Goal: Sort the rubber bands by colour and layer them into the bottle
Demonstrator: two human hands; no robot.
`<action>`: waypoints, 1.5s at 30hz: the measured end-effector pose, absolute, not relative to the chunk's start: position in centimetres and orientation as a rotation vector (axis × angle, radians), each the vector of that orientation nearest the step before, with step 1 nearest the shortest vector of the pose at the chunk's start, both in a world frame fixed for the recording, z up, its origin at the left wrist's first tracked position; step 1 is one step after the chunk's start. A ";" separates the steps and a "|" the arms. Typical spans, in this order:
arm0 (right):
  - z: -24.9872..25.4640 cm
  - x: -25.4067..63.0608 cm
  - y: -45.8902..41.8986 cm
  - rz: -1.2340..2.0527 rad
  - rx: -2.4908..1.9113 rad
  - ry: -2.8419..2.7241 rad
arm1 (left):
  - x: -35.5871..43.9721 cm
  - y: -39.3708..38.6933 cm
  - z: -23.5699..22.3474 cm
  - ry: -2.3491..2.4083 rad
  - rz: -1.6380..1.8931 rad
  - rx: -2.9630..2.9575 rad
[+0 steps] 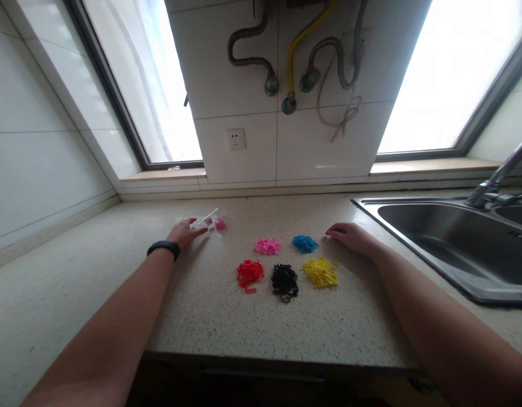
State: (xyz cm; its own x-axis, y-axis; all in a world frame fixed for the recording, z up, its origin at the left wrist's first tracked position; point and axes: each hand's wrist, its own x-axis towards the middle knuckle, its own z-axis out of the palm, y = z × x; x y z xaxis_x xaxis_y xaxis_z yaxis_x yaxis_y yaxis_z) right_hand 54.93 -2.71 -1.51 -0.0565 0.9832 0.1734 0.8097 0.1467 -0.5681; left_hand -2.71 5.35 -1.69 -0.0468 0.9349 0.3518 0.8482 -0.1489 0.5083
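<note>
My left hand (pixel 185 233), with a black band at the wrist, lies at the left of the counter. Its fingers are apart beside a clear plastic item (pixel 210 226) with a white stick-like part and a pink piece (pixel 220 224); the fingertips reach its near edge. My right hand (pixel 348 234) rests on the counter with its fingers loosely curled together and nothing visible in them. It is nearest the blue pile (pixel 305 244) of small plastic pieces. Similar piles lie between my hands: pink (pixel 268 246), red (pixel 249 273), black (pixel 284 280) and yellow (pixel 321 273).
The speckled counter (pixel 227 328) ends at a front edge below the piles. A steel sink (pixel 439 243) with a tap (pixel 490 186) is on the right. On the back wall are a socket (pixel 236 139) and several hoses, with windows on both sides.
</note>
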 end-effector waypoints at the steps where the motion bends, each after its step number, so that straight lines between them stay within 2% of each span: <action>1: -1.5 54.9 -2.7 0.434 -1.711 -1.908 | -2.6 5.4 -1.7 1.962 0.955 2.058; 11: -1.7 55.0 -2.5 0.438 -1.694 -1.899 | -1.3 4.4 -1.9 1.938 1.151 1.797; 21: -1.5 55.0 -2.5 0.487 -1.692 -1.863 | -2.2 3.2 -0.5 1.582 1.644 1.451; 27: -1.5 55.1 -2.5 0.498 -1.687 -1.861 | 1.2 1.4 2.3 1.221 1.828 1.327; 37: -0.7 52.8 -2.4 0.384 -1.440 -1.707 | 13.6 -4.2 8.4 0.558 1.640 0.823; 45: 1.7 48.9 -4.8 0.481 -1.281 -1.657 | 18.5 -7.3 6.9 0.449 1.476 0.702</action>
State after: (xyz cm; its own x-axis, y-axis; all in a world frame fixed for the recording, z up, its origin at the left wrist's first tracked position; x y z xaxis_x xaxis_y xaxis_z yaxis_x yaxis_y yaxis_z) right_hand 48.93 -4.83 1.73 0.0026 0.8983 0.4394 0.5233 0.3732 -0.7661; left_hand 18.53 -7.31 6.94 0.0689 0.9874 0.1426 -0.7407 -0.0451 0.6703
